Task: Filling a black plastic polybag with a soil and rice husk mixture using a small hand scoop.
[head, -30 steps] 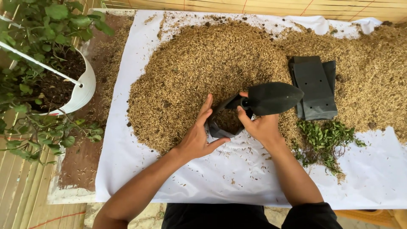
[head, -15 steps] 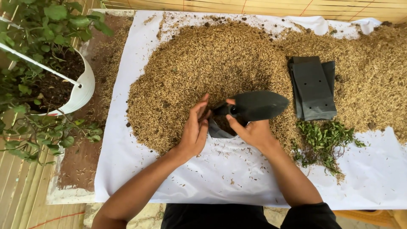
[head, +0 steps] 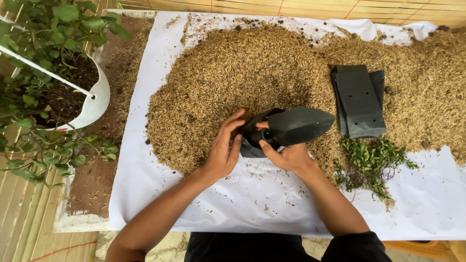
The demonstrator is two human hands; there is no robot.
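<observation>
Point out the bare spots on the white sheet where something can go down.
Bare white sheet lies left of the left hand, below the husk pile, and along the near edge between both forearms. The lower right corner is bare too. Crowded: husks, flat black bags, green sprigs.

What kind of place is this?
Probably a home potting spot: a heap of husk mix on a white sheet, a stack of black grow bags, and a potted plant beside it.

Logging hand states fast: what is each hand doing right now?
Left hand: open, fingers touching the black grow bag.
Right hand: closed on the black grow bag.
</observation>
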